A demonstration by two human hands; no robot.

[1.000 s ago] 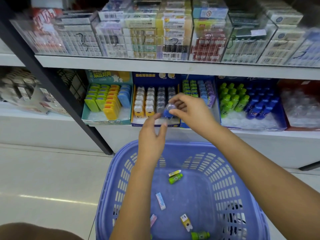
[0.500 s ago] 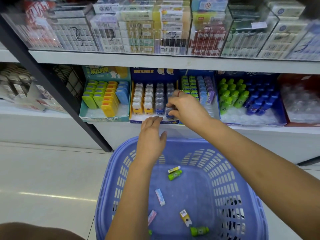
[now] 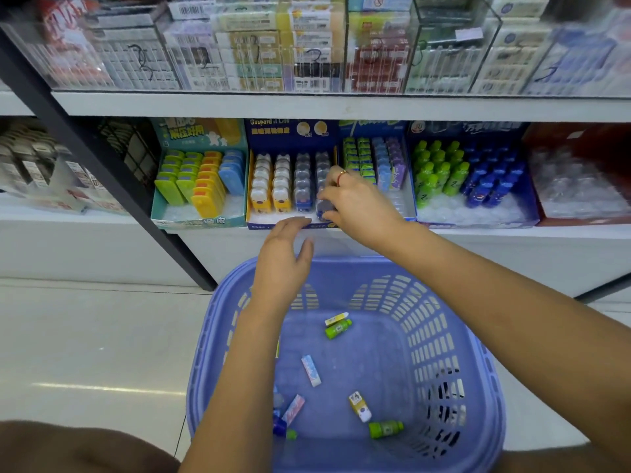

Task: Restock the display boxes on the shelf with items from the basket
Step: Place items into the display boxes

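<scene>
A blue slotted basket (image 3: 211, 336) sits on the floor below the shelf, with several small erasers loose on its bottom: a green bottle-shaped one (image 3: 338, 328), a white-blue bar (image 3: 311, 370), a yellow carton-shaped one (image 3: 360, 406). My right hand (image 3: 355, 203) reaches into the dark blue display box (image 3: 290, 131) and is shut on a small blue-grey eraser (image 3: 324, 208) at the front of the box's right column. My left hand (image 3: 283, 257) hovers over the basket's far rim, fingers apart, holding nothing.
Beside the dark blue box stand a teal box of flat coloured erasers (image 3: 201, 186), a box of green and purple packs (image 3: 375, 162), and a box of green and blue bottle erasers (image 3: 471, 179). Clear bins (image 3: 307, 46) fill the shelf above. A dark post (image 3: 102, 165) slants at left.
My right hand carried the blue-grey eraser from above the basket into the dark blue box and set it low in the right column. My left hand drew back a little toward the basket rim.
</scene>
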